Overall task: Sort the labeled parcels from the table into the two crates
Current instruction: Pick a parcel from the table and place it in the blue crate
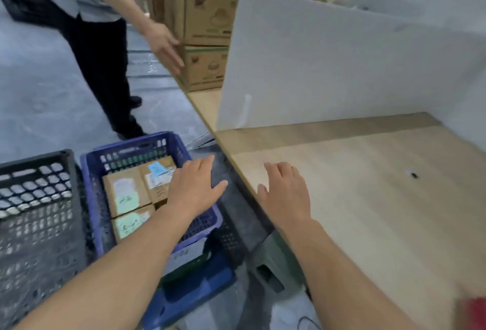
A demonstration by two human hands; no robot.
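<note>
As parcels [123,193] lie in the blue crate [131,145], I record left hand [194,187] and right hand [285,195] spread, empty, presumably freed for the tabletop [368,211].

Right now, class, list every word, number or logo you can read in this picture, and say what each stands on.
No text can be read.
Pale green handwritten labels on brown cardboard parcels in the blue plastic crate: blurred scrawl.
White label and blue sticker on the rear parcel: too blurred.
Printed logos on the stacked brown cartons: too blurred.
White tag on the crate's front: blurred.
</note>
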